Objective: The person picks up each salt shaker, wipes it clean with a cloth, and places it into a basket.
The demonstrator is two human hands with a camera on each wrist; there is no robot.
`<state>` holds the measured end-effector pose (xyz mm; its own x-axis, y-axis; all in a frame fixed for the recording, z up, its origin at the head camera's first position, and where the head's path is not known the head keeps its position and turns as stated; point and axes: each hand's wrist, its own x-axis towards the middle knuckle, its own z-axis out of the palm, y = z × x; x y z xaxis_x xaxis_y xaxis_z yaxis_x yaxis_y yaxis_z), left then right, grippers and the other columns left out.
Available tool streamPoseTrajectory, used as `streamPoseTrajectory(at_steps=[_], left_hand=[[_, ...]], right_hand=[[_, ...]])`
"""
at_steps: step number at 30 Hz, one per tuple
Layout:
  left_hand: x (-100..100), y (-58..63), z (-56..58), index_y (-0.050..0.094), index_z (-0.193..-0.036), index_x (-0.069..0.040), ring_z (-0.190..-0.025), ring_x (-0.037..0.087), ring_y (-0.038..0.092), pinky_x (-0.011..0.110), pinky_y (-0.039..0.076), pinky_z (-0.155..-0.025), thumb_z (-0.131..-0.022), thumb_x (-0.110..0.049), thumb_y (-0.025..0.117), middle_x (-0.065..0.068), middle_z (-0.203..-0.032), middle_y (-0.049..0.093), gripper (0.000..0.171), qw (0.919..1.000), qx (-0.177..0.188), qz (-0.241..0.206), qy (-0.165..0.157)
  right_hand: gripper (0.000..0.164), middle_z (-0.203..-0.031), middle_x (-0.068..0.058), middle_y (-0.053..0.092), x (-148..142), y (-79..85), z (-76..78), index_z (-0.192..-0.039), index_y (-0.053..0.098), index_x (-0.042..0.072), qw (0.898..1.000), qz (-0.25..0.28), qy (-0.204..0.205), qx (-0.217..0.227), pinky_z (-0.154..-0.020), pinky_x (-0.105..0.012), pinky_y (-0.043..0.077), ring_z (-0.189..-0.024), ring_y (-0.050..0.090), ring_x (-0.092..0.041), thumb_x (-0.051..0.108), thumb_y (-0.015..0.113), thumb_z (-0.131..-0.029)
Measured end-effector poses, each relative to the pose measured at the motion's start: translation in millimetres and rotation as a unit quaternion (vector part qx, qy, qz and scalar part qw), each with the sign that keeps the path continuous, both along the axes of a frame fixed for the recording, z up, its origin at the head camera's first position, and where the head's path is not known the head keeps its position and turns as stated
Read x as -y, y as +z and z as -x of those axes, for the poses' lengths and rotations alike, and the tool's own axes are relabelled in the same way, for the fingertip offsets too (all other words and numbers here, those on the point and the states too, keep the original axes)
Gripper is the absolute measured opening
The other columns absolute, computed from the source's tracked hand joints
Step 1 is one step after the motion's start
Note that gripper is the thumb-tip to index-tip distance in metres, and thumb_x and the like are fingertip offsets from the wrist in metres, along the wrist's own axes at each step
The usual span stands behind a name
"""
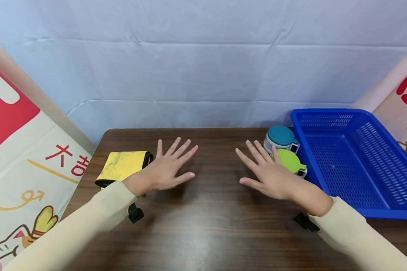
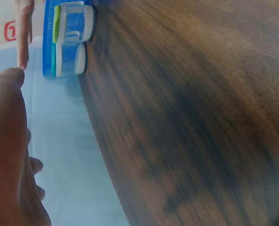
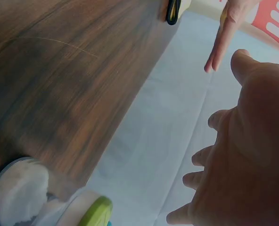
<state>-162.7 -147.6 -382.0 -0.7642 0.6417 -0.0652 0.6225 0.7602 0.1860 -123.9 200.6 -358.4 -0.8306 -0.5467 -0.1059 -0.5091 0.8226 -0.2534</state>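
Observation:
Above the brown table [image 1: 203, 226], my left hand [image 1: 166, 168] hovers palm down with its fingers spread, holding nothing. Just left of it lies a folded yellow cloth [image 1: 123, 165] with black edging. My right hand [image 1: 269, 173] is also spread over the table and holds nothing. Beside its fingers stand two clear jars, one with a green lid [image 1: 289, 160], the other with a teal lid [image 1: 280, 135]. The right hand overlaps part of the green-lidded jar in the head view. White contents show through the green-lidded jar [image 3: 24, 193] in the right wrist view.
A blue plastic basket [image 1: 320, 169] with slotted sides stands at the table's right, close beside the jars. A pale cloth backdrop [image 1: 203, 75] hangs behind the table's far edge. Printed banners [image 1: 27, 150] flank both sides.

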Motion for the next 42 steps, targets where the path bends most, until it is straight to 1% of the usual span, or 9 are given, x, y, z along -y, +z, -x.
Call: streamPoseTrajectory(at_steps=[4, 8, 12, 15, 21, 27, 32, 35, 42], left_hand=[[8.2, -0.8, -4.4, 0.002, -0.164, -0.031, -0.156, 0.028, -0.010, 0.073, -0.012, -0.111, -0.103, -0.065, 0.036, 0.000, -0.171, -0.003, 0.077, 1.0000, 0.002, 0.003, 0.008], [18.4, -2.3, -6.9, 0.005, -0.165, -0.029, -0.156, 0.028, -0.009, 0.073, -0.012, -0.111, -0.104, -0.063, 0.038, 0.001, -0.171, -0.001, 0.077, 0.9997, 0.005, -0.010, 0.021], [31.2, -5.3, -7.2, 0.004, -0.165, -0.029, -0.156, 0.028, -0.007, 0.073, -0.011, -0.112, -0.104, -0.061, 0.040, 0.002, -0.171, 0.000, 0.077, 0.9990, 0.000, -0.020, 0.040], [41.5, -9.1, -5.7, 0.004, -0.165, -0.028, -0.157, 0.030, -0.005, 0.073, -0.009, -0.112, -0.105, -0.060, 0.041, 0.004, -0.171, 0.001, 0.078, 0.9981, -0.004, -0.027, 0.055], [62.3, -14.7, -0.6, 0.002, -0.165, -0.026, -0.156, 0.034, -0.003, 0.073, -0.009, -0.112, -0.105, -0.060, 0.039, 0.008, -0.171, 0.002, 0.078, 0.9952, 0.009, -0.039, 0.089], [85.2, -19.6, 6.7, 0.001, -0.165, -0.023, -0.156, 0.036, -0.002, 0.075, -0.009, -0.111, -0.106, -0.059, 0.036, 0.011, -0.171, 0.002, 0.077, 0.9902, 0.024, -0.044, 0.130], [103.9, -24.1, 12.0, 0.002, -0.165, -0.019, -0.156, 0.038, 0.000, 0.077, -0.008, -0.109, -0.107, -0.059, 0.033, 0.012, -0.171, 0.002, 0.077, 0.9846, 0.036, -0.048, 0.165], [113.3, -26.6, 14.7, 0.003, -0.165, -0.016, -0.155, 0.042, 0.001, 0.078, -0.007, -0.108, -0.107, -0.059, 0.033, 0.015, -0.170, 0.004, 0.077, 0.9817, 0.042, -0.052, 0.179], [132.7, -37.8, 23.9, 0.006, -0.164, -0.011, -0.152, 0.051, 0.005, 0.081, -0.007, -0.105, -0.107, -0.059, 0.031, 0.024, -0.167, 0.008, 0.079, 0.9742, 0.068, -0.056, 0.208]], right_hand=[[0.078, -0.170, -0.017, -0.003, -9.8, 1.7, -7.4, -0.165, 0.008, 0.025, 1.000, 0.006, -0.012, 0.012, -0.112, -0.074, -0.005, -0.155, -0.005, -0.041, 0.059, 0.044, -0.104], [0.078, -0.169, -0.018, -0.004, -18.6, 0.1, -13.9, -0.165, 0.007, 0.025, 0.999, 0.017, -0.023, 0.018, -0.112, -0.074, -0.005, -0.155, -0.005, -0.041, 0.056, 0.046, -0.105], [0.081, -0.169, -0.018, -0.004, -27.5, -6.1, -19.2, -0.165, 0.005, 0.022, 0.999, 0.033, -0.034, 0.019, -0.112, -0.074, -0.005, -0.155, -0.006, -0.040, 0.052, 0.048, -0.105], [0.083, -0.169, -0.018, -0.004, -33.9, -11.2, -21.7, -0.165, 0.001, 0.021, 0.998, 0.047, -0.045, 0.020, -0.113, -0.073, -0.005, -0.155, -0.006, -0.041, 0.052, 0.049, -0.105], [0.086, -0.169, -0.016, -0.006, -43.4, -17.6, -25.6, -0.164, -0.005, 0.021, 0.995, 0.062, -0.072, 0.017, -0.116, -0.069, -0.005, -0.155, -0.006, -0.040, 0.049, 0.051, -0.105], [0.089, -0.168, -0.025, -0.002, -51.0, -23.3, -28.9, -0.163, -0.002, 0.008, 0.991, 0.087, -0.098, 0.004, -0.117, -0.067, -0.004, -0.154, -0.003, -0.042, 0.046, 0.054, -0.105], [0.090, -0.165, -0.031, 0.001, -57.7, -30.4, -29.8, -0.161, -0.005, 0.001, 0.986, 0.119, -0.114, -0.021, -0.117, -0.067, -0.002, -0.153, 0.000, -0.047, 0.041, 0.054, -0.106], [0.090, -0.164, -0.034, -0.001, -61.5, -35.9, -29.1, -0.160, -0.007, -0.001, 0.981, 0.141, -0.126, -0.028, -0.116, -0.068, 0.000, -0.152, -0.002, -0.049, 0.038, 0.054, -0.106], [0.088, -0.161, -0.039, -0.003, -67.3, -43.8, -26.5, -0.156, -0.007, -0.011, 0.966, 0.187, -0.177, -0.032, -0.119, -0.064, 0.000, -0.149, -0.005, -0.054, 0.035, 0.051, -0.108]])
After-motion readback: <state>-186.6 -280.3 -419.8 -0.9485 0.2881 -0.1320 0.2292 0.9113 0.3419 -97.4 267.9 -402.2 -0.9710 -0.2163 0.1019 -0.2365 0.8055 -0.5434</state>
